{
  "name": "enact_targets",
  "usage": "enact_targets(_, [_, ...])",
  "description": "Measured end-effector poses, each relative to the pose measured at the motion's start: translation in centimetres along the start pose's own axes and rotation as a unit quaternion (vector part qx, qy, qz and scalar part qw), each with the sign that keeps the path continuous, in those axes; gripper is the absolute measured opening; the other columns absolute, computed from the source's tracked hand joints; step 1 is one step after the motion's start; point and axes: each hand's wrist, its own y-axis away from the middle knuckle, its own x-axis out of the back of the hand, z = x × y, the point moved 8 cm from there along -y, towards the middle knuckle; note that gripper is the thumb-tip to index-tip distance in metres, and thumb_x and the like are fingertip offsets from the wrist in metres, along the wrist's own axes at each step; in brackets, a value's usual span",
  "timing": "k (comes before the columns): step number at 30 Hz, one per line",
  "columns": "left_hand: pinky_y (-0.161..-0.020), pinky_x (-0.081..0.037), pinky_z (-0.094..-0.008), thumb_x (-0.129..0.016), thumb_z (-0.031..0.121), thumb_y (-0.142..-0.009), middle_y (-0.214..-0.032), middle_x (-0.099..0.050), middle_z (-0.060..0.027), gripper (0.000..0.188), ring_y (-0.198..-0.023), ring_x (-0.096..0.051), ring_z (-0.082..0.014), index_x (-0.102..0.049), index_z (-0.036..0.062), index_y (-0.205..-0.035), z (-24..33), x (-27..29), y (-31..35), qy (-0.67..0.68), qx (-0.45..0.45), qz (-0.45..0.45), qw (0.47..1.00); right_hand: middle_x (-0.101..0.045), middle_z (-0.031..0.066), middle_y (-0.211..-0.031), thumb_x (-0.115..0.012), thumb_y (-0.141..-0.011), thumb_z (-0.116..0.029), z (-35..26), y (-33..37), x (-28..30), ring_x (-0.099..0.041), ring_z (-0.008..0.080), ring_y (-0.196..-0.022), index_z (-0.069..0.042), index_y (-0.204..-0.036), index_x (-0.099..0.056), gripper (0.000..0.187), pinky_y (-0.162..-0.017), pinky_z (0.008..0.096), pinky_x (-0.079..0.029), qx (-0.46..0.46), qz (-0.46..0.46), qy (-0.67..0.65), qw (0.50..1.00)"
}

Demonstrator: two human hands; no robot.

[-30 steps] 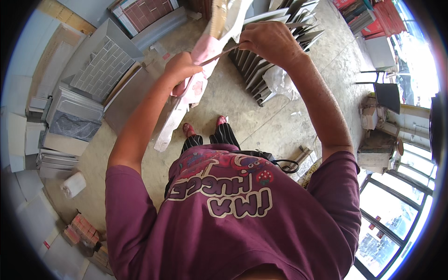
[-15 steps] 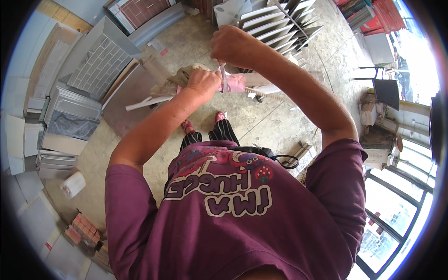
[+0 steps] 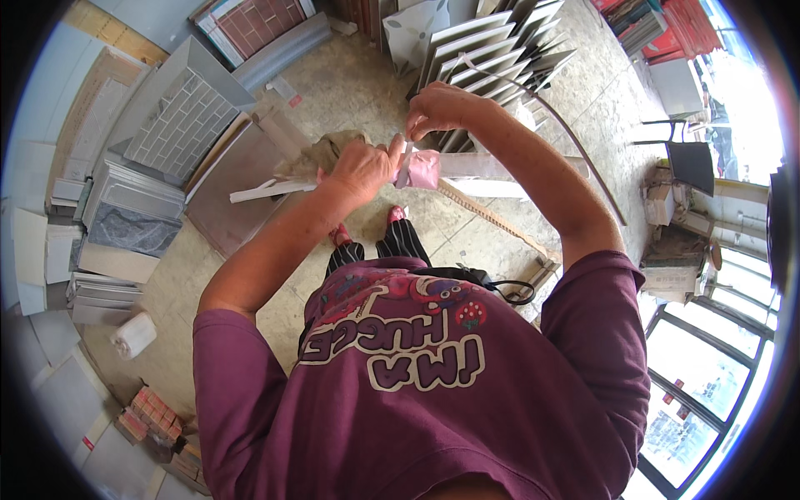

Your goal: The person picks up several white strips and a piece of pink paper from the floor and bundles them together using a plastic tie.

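Observation:
In front of me, both hands are at a long bundle with pale lengths (image 3: pixel 477 165) and a pink wrapping (image 3: pixel 426 170) round its middle. A narrow greyish strip (image 3: pixel 405 165) passes over the wrapping. My left hand (image 3: pixel 358 171) is closed by the wrapping, fingers pinching at the strip. Just above and to the right, my right hand (image 3: pixel 446 110) is closed in a pinch on the strip's upper part. Crumpled brownish cloth (image 3: pixel 329 152) lies behind my left hand. A white length (image 3: pixel 267 192) sticks out at the left.
A long thin curved band (image 3: pixel 575 133) arcs past my right forearm. Upright panels (image 3: pixel 475 62) stand in a rack ahead. Tile and board samples (image 3: pixel 175 121) lean along the left. A brown ridged strip (image 3: pixel 492 218) slants down right from the bundle. A black chair (image 3: pixel 690 169) stands at right.
My right hand has come down and to the right, nearer the bundle. The thin band has swung down into an arc on the right. My left hand has shifted slightly and stays at the wrapping.

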Motion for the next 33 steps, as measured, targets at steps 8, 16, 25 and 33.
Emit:
enact_targets(8, [-0.052, -0.047, -0.0354, -0.060, 0.009, -0.073, -0.068, -0.061, -0.0108, 0.078, -0.057, -0.061, -0.0238, -0.020, 0.0018, -0.140, 1.6, 1.4, 0.3, 0.008, -0.028, 0.020, 0.999, -0.067, 0.0011, -0.081, -0.065, -0.071, -0.024, -0.5, -1.5, -2.4, -0.063, 0.0233, -0.083, -0.024, -0.089, -0.071, 0.019, -0.072, 0.0356, -0.048, -0.025, -0.031, 0.081, 0.996])
enact_targets(16, [-0.055, -0.049, -0.0378, -0.060, 0.007, -0.072, -0.076, -0.064, -0.0117, 0.049, -0.066, -0.064, -0.0268, -0.047, 0.0086, -0.119, 1.7, 1.1, 0.6, 0.083, -0.022, 0.008, 0.996, -0.064, -0.0006, -0.096, -0.066, -0.074, -0.022, -1.8, -2.4, -2.7, -0.058, 0.0207, -0.097, -0.020, -0.095, -0.067, 0.021, -0.078, 0.0352, -0.047, 0.044, 0.025, 0.138, 0.989])
enact_targets(25, [-0.067, -0.049, -0.0421, -0.063, 0.030, -0.073, -0.080, -0.065, -0.0147, 0.033, -0.077, -0.063, -0.0323, -0.062, 0.0109, -0.100, -6.0, -1.3, -0.1, 0.178, 0.197, -0.004, 0.964, -0.062, 0.0049, -0.098, -0.060, -0.082, -0.028, -9.8, -0.1, 5.3, -0.059, 0.0235, -0.095, -0.016, -0.106, -0.061, 0.027, -0.081, 0.0372, -0.047, -0.032, 0.078, 0.148, 0.985])
enact_targets(33, [-0.069, -0.049, -0.0342, -0.072, 0.027, -0.070, -0.081, -0.067, -0.0114, 0.030, -0.074, -0.064, -0.0224, -0.065, 0.0061, -0.089, -13.4, 3.5, 2.7, 0.401, 0.267, 0.173, 0.859, -0.066, 0.0095, -0.086, -0.057, -0.086, -0.028, -9.0, 4.6, 6.5, -0.063, 0.0277, -0.080, -0.006, -0.094, -0.064, 0.025, -0.071, 0.0365, -0.049, -0.041, 0.208, -0.097, 0.972])
